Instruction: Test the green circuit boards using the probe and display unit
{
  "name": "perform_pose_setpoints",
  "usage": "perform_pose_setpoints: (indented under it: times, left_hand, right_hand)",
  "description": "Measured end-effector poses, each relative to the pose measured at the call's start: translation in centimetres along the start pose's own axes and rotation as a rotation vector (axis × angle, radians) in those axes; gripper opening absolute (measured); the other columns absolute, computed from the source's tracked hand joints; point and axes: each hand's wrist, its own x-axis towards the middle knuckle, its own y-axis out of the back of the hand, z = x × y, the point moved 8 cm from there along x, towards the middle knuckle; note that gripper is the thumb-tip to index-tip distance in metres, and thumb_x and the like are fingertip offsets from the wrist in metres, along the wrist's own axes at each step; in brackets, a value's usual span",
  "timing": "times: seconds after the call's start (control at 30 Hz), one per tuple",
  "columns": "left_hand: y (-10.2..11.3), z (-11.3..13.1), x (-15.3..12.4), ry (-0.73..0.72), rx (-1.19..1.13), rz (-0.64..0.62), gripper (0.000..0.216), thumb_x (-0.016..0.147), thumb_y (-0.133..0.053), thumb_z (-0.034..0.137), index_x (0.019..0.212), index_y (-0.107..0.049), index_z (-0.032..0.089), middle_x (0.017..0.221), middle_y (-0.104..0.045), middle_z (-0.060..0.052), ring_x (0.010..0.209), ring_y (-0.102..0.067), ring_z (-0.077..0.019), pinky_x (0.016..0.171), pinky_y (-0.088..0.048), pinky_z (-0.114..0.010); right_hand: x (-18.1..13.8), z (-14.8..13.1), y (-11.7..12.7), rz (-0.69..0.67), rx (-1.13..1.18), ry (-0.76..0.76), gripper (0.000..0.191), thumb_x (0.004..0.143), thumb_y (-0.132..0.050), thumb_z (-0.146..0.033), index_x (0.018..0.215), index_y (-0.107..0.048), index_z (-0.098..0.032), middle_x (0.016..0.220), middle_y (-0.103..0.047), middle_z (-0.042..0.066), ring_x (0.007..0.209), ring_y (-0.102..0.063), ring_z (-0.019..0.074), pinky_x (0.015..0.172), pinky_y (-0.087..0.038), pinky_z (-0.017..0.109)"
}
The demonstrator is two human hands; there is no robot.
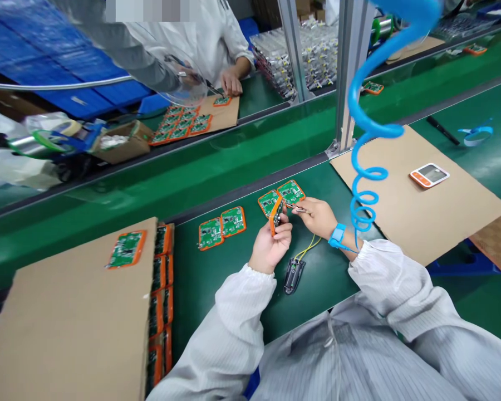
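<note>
1. Clock directions run from the held circuit board (273,224), near the middle of the view, with 12 pointing to the picture's top.
2. The right hand (318,216) pinches a thin metal tool (299,209); its tip by the board is hard to make out. The yellow wires (307,249) vanish beneath this hand, so their far ends are hidden.
3. At 11 o'clock, a person (209,39) is cut off by the top edge. The board stack (168,267) at 8 o'clock is partly covered by cardboard (75,312), so its full count cannot be told.
4. The held board stands tilted, edge-on, with an orange frame and dark parts along one side. The left hand (271,245) grasps it above the green worktop (192,289).
5. Counted: two boards (291,192) at 12 to 1 o'clock, two (233,221) at 9, and one (127,248) on the cardboard, also toward 9; one black battery box (294,275) with two wires at 5; one white-and-orange device (429,175) between 2 and 3.
</note>
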Motion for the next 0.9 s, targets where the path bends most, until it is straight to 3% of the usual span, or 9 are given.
perform_pose_setpoints:
  times: [0.1,0.2,0.27,0.37,0.53,0.7,0.9]
  left_hand:
    - [0.1,0.1,0.1,-0.004,0.049,0.004,0.027,0.094,-0.031,0.010,0.094,-0.058,0.012,0.063,-0.053,-0.002,0.042,-0.041,-0.0038,0.034,-0.032,-0.008]
    - [0.2,0.6,0.2,-0.044,0.150,0.003,0.024,0.093,-0.034,0.010,0.084,-0.056,0.012,0.061,-0.051,-0.001,0.040,-0.038,-0.0029,0.033,-0.029,-0.009]
    - [0.2,1.2,0.2,-0.094,0.235,0.002,0.024,0.093,-0.036,0.012,0.077,-0.055,0.012,0.061,-0.051,0.000,0.039,-0.036,-0.0023,0.031,-0.026,-0.010]
    - [0.1,2.2,0.2,-0.173,0.339,0.008,0.025,0.093,-0.039,0.016,0.073,-0.053,0.012,0.059,-0.049,0.001,0.037,-0.033,-0.0021,0.030,-0.022,-0.011]
    - [0.4,3.5,0.4,-0.288,0.486,0.025,0.015,0.090,-0.048,0.020,0.079,-0.056,0.014,0.047,-0.034,0.007,0.032,-0.028,-0.0029,0.029,-0.020,-0.011]
    - [0.7,4.5,0.3,-0.408,0.677,0.051,0.020,0.083,-0.059,0.030,0.094,-0.062,0.014,0.051,-0.045,0.005,0.032,-0.030,-0.0028,0.028,-0.020,-0.013]
    - [1.4,5.9,-0.1,-0.603,0.857,0.156,0.028,0.084,-0.058,0.042,0.097,-0.064,0.017,0.054,-0.048,0.004,0.033,-0.035,-0.0043,0.027,-0.022,-0.015]
  right_hand:
    - [-0.1,-0.1,0.1,-0.015,0.029,-0.016,0.017,0.089,-0.052,-0.025,0.085,-0.067,-0.018,0.082,-0.065,0.004,0.076,-0.058,0.0159,0.071,-0.043,0.026]
    - [-0.1,-0.3,0.4,-0.040,0.067,-0.031,0.023,0.090,-0.053,-0.035,0.101,-0.062,-0.018,0.097,-0.064,0.007,0.083,-0.059,0.0172,0.074,-0.045,0.028]
    - [0.0,-0.5,0.8,-0.025,0.109,-0.014,0.031,0.093,-0.045,-0.039,0.112,-0.056,-0.017,0.105,-0.062,0.009,0.087,-0.059,0.0174,0.077,-0.046,0.029]
    - [0.1,-0.9,1.6,0.029,0.118,0.077,0.034,0.098,-0.031,-0.036,0.106,-0.057,-0.015,0.096,-0.061,0.009,0.085,-0.057,0.0165,0.078,-0.046,0.029]
    - [-0.1,-1.9,1.7,0.049,0.019,0.240,0.032,0.098,-0.034,-0.031,0.102,-0.061,-0.015,0.089,-0.059,0.008,0.079,-0.056,0.0154,0.074,-0.047,0.028]
    - [-0.2,-2.0,1.5,0.026,-0.059,0.273,0.030,0.098,-0.035,-0.027,0.104,-0.062,-0.016,0.088,-0.060,0.007,0.081,-0.057,0.0162,0.075,-0.048,0.029]
    - [0.0,-1.8,0.6,-0.073,-0.161,0.238,0.031,0.097,-0.037,-0.026,0.108,-0.064,-0.016,0.093,-0.062,0.009,0.086,-0.054,0.0190,0.080,-0.044,0.033]
